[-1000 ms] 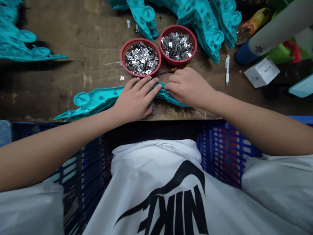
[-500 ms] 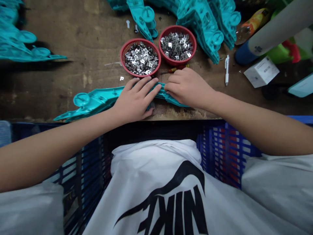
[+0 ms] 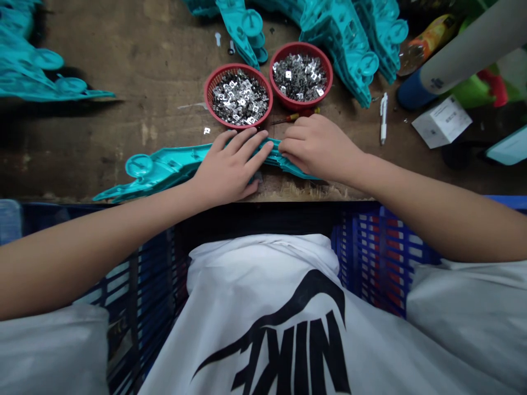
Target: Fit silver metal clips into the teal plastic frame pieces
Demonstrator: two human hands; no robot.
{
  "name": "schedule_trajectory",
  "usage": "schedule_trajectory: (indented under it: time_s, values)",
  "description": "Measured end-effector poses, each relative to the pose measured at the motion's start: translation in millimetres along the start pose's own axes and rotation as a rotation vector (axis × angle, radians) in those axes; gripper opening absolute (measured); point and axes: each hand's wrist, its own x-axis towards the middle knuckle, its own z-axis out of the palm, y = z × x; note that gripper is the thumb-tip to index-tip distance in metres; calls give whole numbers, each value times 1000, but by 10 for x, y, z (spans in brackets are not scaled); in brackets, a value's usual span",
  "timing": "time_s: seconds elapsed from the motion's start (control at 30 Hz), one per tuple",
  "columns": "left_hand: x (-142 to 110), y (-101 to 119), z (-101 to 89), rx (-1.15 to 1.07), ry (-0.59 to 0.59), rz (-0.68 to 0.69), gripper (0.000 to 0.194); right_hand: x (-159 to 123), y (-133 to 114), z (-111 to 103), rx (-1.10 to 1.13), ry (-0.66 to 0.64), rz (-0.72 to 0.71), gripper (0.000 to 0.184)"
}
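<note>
A long teal plastic part [image 3: 173, 159] lies along the front edge of the wooden table. My left hand [image 3: 230, 167] rests across its middle, palm down with the fingers stretched out. On the part's right half, my right hand [image 3: 315, 145] is closed, fingertips pinched at the teal surface; whatever they hold is hidden. Just beyond the hands stand two red baskets, the left basket [image 3: 208, 101] and the right basket [image 3: 328, 82], full of small metal clips [image 3: 241, 99]. A screwdriver [image 3: 302, 114] with a yellow and red handle lies behind my right hand.
More teal parts lie at the far left [image 3: 45, 77] and at the back [image 3: 337, 38]. To the right are a white pen [image 3: 383, 118], a small white box [image 3: 442, 122], a bottle [image 3: 426, 44] and a grey-and-blue cylinder [image 3: 444, 66]. A blue crate [image 3: 379, 247] stands below the table edge.
Both hands keep nearly the same place on the teal part. The whole view has shifted very slightly; nothing was visibly picked up or let go.
</note>
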Motion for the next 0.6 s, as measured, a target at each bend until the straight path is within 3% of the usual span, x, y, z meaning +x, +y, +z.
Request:
schedule_trajectory:
  time_s: [0.27,0.47,0.6]
  values:
    - [11,25,-22,-11,1,-6,96,-4,8,40,-35,20,-8,44]
    - [17,12,-16,-18,2,1,99,-26,45,213,48,199,-4,41]
    - [23,15,-30,-21,-14,-7,102,-35,53,265,93,201,16,43]
